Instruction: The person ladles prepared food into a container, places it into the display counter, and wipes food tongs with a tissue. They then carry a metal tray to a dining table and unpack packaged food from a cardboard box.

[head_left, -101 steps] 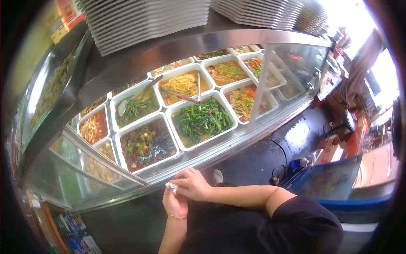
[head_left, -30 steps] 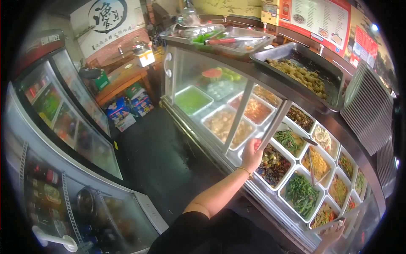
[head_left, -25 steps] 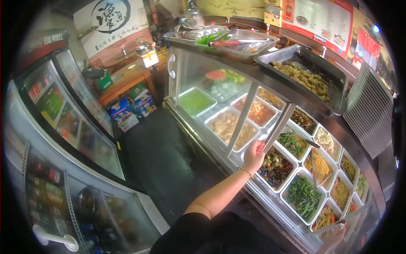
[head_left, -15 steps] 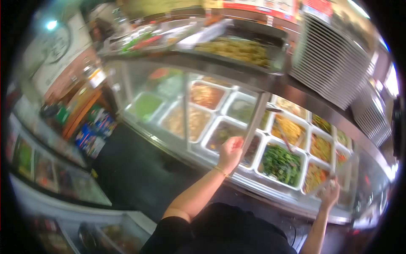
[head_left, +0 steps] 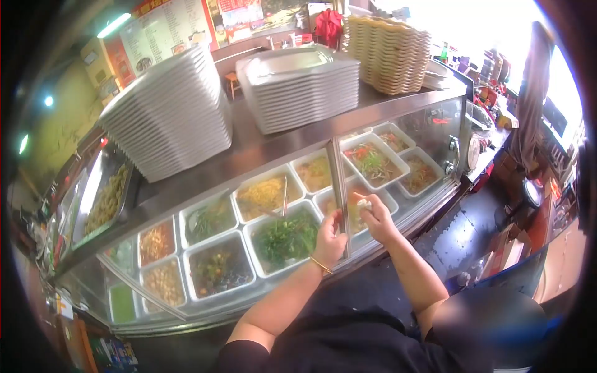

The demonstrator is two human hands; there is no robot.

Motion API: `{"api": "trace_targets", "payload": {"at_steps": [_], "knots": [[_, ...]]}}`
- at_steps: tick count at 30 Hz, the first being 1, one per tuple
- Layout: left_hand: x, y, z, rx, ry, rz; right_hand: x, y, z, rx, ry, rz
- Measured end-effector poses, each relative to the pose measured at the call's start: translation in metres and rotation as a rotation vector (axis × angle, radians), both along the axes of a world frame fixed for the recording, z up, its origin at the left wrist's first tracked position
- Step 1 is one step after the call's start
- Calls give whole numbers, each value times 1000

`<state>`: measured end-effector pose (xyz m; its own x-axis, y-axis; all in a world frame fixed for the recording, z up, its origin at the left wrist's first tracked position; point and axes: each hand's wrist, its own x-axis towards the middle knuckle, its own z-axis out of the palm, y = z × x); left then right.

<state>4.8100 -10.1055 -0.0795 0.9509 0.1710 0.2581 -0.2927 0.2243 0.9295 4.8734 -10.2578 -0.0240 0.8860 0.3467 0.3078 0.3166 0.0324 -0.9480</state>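
Note:
My left hand, with a gold bracelet on the wrist, is closed at the upright metal frame of a sliding glass door. My right hand is just right of that frame, fingers closed around a small white thing whose kind I cannot make out. Behind the glass, a white tray of chopped green vegetables lies left of my hands. Beyond it, a utensil with a long handle rests at a tray of shredded yellow food. A tray of red and green shredded vegetables lies farther right.
On the counter's upper shelf stand two stacks of metal trays and a stack of woven baskets. A pan of pale food sits at left. Cardboard boxes lie on the floor at right.
The view has turned right. My left hand and the door frame have shifted right, past the green vegetables. My right hand has come close to my left.

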Motion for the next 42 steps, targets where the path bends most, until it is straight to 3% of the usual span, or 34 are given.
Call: {"api": "trace_targets", "payload": {"at_steps": [2, 3, 5, 10, 12, 14, 16, 17, 19, 23, 28, 29, 32, 34, 36, 38, 39, 42], "knots": [[10, -10, -1, 10, 5, 17, 3, -21, 10, -60, -152, -172], [10, -12, -4, 26, 18, 36, 5, -36, 15, 129, -79, -154], [4, -11, 1, -15, 100, -5, 9, -64, 11, 152, -6, -254], [-39, 39, 48, -280, 211, -122, 0, -120, -41, -79, 74, -276], [-83, 74, 97, -279, -17, 277, 9, -163, -113, -419, -4, -223], [-120, 158, 115, -428, -183, 878, -10, -173, -122, -702, -74, -218], [-183, 245, 155, -556, -246, 1239, -18, -182, -144, -682, -61, -162], [-201, 249, 199, -467, -247, 1323, -18, -180, -154, -634, 50, -116], [-220, 297, 232, -484, -136, 1292, -21, -178, -174, -548, 284, -56], [-211, 347, 253, -511, 74, 1109, -31, -143, -162, -658, 117, 39], [-222, 337, 262, -584, 95, 1051, -57, -120, -147, -606, 121, 105], [-231, 319, 260, -438, 88, 1064, -58, -125, -156, -630, 117, 122], [-275, 268, 258, -348, 36, 1040, -66, -127, -150, -728, 131, 125], [-316, 244, 253, -487, -56, 1022, -65, -126, -158, -731, 144, 163], [-355, 209, 255, -678, -89, 1108, -60, -118, -171, -710, 148, 223], [-384, 164, 255, -613, -133, 1199, -55, -104, -183, -659, 152, 296], [-409, 150, 249, -620, -149, 1268, -59, -87, -154, -669, 156, 351], [-450, 95, 238, -659, -155, 1403, -60, -56, -156, -735, 107, 484]]}}
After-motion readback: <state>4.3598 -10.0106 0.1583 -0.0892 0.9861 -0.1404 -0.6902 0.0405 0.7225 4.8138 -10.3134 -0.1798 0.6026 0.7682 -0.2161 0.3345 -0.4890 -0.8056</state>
